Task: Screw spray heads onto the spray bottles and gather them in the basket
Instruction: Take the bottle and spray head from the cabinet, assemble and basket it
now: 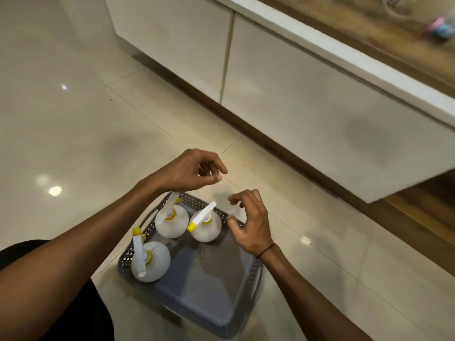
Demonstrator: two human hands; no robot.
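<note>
A grey perforated basket [236, 313] stands on the floor below me. Three white spray bottles with white and yellow spray heads stand upright in it: one at the near left [157, 263], one at the far left [173, 225] and one at the far middle [205, 228]. My left hand [190, 172] hovers above the basket's far edge with fingers loosely curled, holding nothing. Over the far right corner, my right hand [251, 223] has its fingers spread and bent. A pale blurred shape [236, 213] shows beneath those fingers; I cannot tell what it is.
Glossy cream floor tiles [73, 124] surround the basket. White cabinet doors [295, 89] with a wooden plinth run along the far right, under a wooden countertop [394, 33]. My dark-clothed knee [73, 316] is at the lower left beside the basket.
</note>
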